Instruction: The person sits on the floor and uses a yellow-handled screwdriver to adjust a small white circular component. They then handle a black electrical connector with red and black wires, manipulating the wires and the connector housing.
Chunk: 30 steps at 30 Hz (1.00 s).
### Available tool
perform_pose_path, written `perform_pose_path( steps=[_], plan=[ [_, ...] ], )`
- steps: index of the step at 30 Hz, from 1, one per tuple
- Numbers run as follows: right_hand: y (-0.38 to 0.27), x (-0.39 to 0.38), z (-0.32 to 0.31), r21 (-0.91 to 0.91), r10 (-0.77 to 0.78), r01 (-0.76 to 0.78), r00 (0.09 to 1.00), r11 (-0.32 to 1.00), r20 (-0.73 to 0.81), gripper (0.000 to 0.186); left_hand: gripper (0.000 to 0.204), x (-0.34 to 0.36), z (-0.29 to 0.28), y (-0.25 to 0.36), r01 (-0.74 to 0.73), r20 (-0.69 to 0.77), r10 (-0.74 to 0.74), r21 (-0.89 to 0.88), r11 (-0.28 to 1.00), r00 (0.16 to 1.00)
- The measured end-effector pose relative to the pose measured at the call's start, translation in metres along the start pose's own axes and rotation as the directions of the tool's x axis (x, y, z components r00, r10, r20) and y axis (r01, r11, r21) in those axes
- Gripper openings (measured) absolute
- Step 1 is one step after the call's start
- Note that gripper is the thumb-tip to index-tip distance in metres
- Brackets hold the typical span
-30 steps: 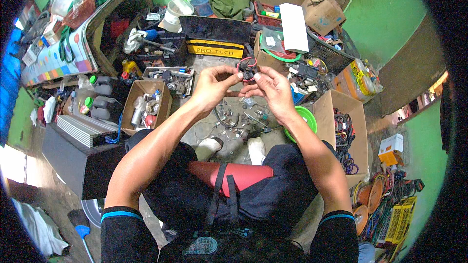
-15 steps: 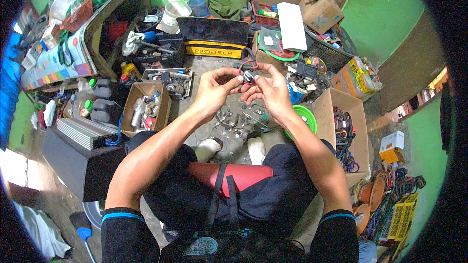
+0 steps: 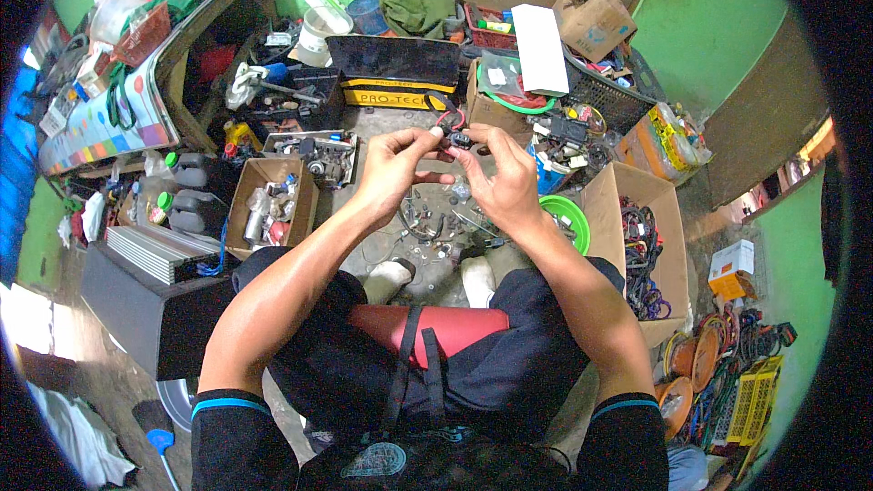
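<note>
In front of me, both hands hold a small black electrical part with red and black wires looping up from it. My left hand pinches it near the wire end between thumb and forefinger, with the other fingers partly spread. The thumb and fingertips of my right hand grip the part's right side. It is too small to tell its exact kind. Below the hands, several small loose parts lie scattered on the concrete floor between my feet.
A cardboard box of mixed parts stands at the left, near a black speaker-like box. To the right are a green basin and a tall cardboard box of cables. A black and yellow box sits ahead.
The part has turned in my fingers: its shiny face gives way to a dark side. My left fingers have spread somewhat, and my right fingers have shifted round the part.
</note>
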State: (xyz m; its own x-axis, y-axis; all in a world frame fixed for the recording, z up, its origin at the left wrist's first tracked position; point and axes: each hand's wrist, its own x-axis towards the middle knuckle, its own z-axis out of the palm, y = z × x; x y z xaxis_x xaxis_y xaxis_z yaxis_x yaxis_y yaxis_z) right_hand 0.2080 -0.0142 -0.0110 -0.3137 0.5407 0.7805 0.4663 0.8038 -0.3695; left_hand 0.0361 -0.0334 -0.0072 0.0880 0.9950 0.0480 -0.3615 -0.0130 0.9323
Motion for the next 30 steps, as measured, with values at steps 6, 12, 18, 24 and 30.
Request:
perform_pose_path(
  steps=[6, 12, 18, 24, 30],
  plan=[
    [-0.005, -0.001, 0.002, -0.146, -0.223, 0.243, 0.964, 0.959, 0.142, 0.038, 0.042, -0.002, -0.004, 0.012, 0.149, -0.093, -0.154, -0.058, 0.987, 0.984],
    [-0.008, 0.003, -0.004, -0.136, -0.342, 0.393, 0.892, 0.909, 0.295, 0.048, 0.037, -0.001, -0.012, 0.017, 0.173, -0.119, -0.164, 0.071, 0.982, 0.979],
    [-0.02, 0.003, -0.001, -0.01, -0.385, 0.389, 0.915, 0.921, 0.118, 0.037, 0.019, 0.006, -0.019, 0.01, 0.074, -0.108, -0.095, -0.189, 0.979, 0.99],
    [-0.016, -0.007, 0.012, 0.281, -0.092, 0.106, 0.994, 0.954, -0.061, 0.024, 0.02, 0.008, -0.014, 0.007, -0.094, -0.161, 0.091, -0.014, 0.995, 0.983],
    [-0.021, -0.012, 0.022, 0.499, 0.154, -0.065, 0.978, 0.864, -0.14, 0.018, 0.018, 0.006, -0.008, 0.001, -0.102, -0.257, 0.113, 0.055, 0.993, 0.96]
  ],
)
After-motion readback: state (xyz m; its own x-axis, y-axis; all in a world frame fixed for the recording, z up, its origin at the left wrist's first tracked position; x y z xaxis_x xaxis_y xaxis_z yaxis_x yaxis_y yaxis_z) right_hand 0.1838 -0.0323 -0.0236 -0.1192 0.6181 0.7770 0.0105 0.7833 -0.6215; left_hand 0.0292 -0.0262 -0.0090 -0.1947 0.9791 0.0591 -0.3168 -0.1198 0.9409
